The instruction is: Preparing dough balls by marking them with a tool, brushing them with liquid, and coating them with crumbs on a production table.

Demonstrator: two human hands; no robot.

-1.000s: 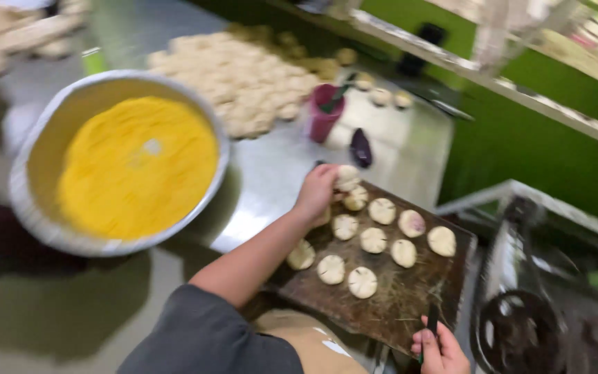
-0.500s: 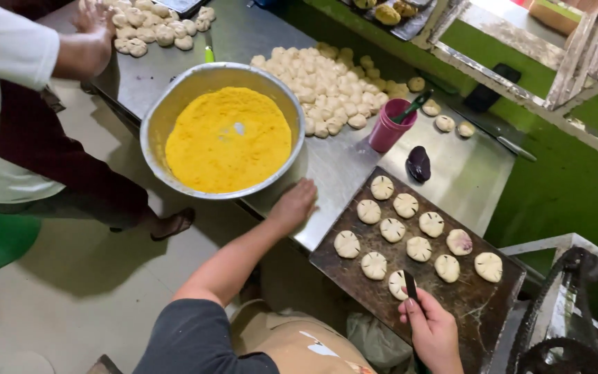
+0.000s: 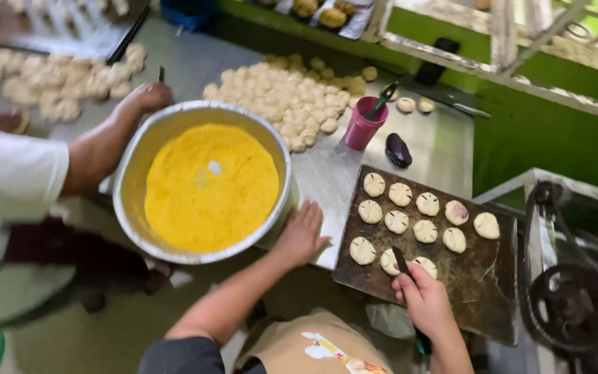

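Head view: left hand [image 3: 301,234] open, fingers spread, flat on the tabletop [image 3: 327,170] edge just beside the bowl [image 3: 133,166] of yellow mix. Right hand [image 3: 423,299] closed on a dark tool [image 3: 403,262], probably a knife, its tip touching a dough round [image 3: 389,261] on the tray [image 3: 479,270]. Another person's hand [image 3: 143,98] rests at the bowl's far rim.

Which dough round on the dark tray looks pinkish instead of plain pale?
The dough round in the tray's top row, second from the right end. It has a pinkish-purple patch on top; the others are all pale cream.

Left hand [image 3: 302,234] lies flat, fingers spread; right hand [image 3: 422,299] is curled in a fist-like grip.
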